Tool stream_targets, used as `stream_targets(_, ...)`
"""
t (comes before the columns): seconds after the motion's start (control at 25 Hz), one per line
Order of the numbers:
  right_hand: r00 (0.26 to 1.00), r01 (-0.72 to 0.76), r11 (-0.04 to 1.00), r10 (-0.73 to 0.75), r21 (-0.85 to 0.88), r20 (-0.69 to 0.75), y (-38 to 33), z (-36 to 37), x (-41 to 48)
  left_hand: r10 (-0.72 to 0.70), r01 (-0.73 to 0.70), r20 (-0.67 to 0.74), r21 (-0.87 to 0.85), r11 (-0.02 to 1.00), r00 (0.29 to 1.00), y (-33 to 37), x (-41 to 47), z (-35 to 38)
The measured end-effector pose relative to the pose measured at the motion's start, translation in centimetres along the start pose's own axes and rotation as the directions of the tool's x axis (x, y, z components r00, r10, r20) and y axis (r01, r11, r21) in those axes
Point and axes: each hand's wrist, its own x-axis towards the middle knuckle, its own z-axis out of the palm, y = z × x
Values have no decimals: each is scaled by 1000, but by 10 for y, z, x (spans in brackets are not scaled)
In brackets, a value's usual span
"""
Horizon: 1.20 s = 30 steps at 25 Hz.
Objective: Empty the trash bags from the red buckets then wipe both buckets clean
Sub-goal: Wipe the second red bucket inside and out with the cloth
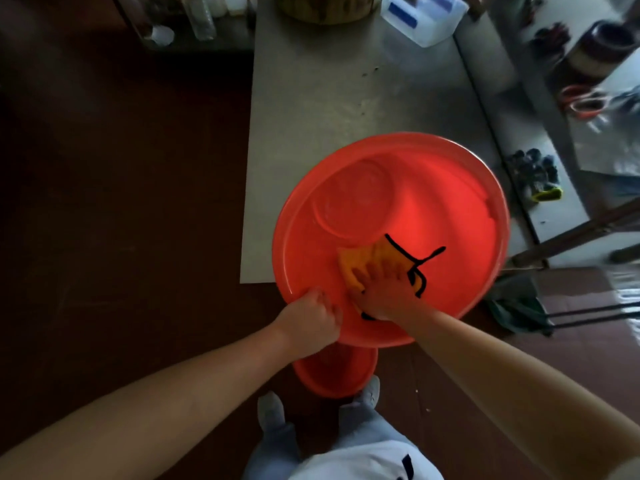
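A large red bucket (pixel 450 209) stands tilted toward me at the near end of a grey table (pixel 329 109). My left hand (pixel 311 320) grips its near rim with curled fingers. Inside the bucket, my right hand (pixel 384 289) presses an orange cloth with black edging (pixel 363 259) flat against the near inner wall, fingers spread over it. A second, smaller red bucket (pixel 332 374) sits on the floor below the first, just in front of my feet, mostly hidden by the big bucket and my left hand.
A white plastic container (pixel 424 19) and a round wooden block (pixel 325 6) stand at the table's far end. To the right, a shelf carries dark gloves (pixel 535 173) and orange-handled scissors (pixel 581 98). Dark floor lies on the left.
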Motion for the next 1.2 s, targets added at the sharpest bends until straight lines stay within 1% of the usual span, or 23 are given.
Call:
stream_targets(0.16, 999, 19, 999, -20, 34, 49, 2, 14, -73, 53, -55, 18, 69, 996, 998, -2, -3, 0)
stream_targets(0.24, 999, 17, 999, -19, 40, 48, 3, 17, -95, 33, -34, 21, 59, 998, 999, -6, -4, -1)
stream_targets(0.32, 999, 6, 1000, -7, 30, 45, 3, 15, -99, 39, -39, 24, 30, 999, 999, -6, -3, 1)
stream_targets(0.4, 997, 7, 999, -10, 44, 75, -1, 9, -88, 50, -50, 5, 24, 998, 999, -7, -4, 6)
stream_targets(0.48, 997, 39, 998, -42, 44, 68, -7, 5, -65, 30, -29, -54, 15, 999, 998, -10, -5, 8)
stream_targets(0.56, 996, 73, 996, -75, 48, 52, -9, 2, -31, 20, -21, -43, -8, 1000, 999, -7, -4, 13)
stream_targets(0.64, 996, 59, 995, -64, 84, 59, -9, -2, 5, 24, -24, -33, -19, 1000, 999, 0, -1, 19)
stream_targets(0.76, 999, 28, 997, -30, 79, 30, -7, -5, 51, 3, -5, -36, -41, 999, 999, 4, 1, 22)
stream_targets(0.88, 996, 4, 998, -9, 64, 84, -6, -11, 74, -3, 2, -23, -59, 998, 1000, 3, 3, 27)
stream_targets(0.96, 991, -6, 999, 0, 43, 132, -8, -17, 74, -8, 8, -11, -63, 998, 1000, 1, 3, 30)
stream_targets(1.04, 985, 2, 998, -13, 62, 170, -9, -24, 60, 13, -13, 3, -64, 998, 1000, -3, 3, 28)
stream_targets(1.12, 973, 39, 994, -61, 101, 221, -10, -28, 39, 44, -43, 27, -62, 997, 999, -10, 1, 24)
stream_targets(1.2, 966, 79, 992, -102, 102, 237, -7, -33, 10, 70, -69, 22, -48, 997, 997, -21, -2, 14)
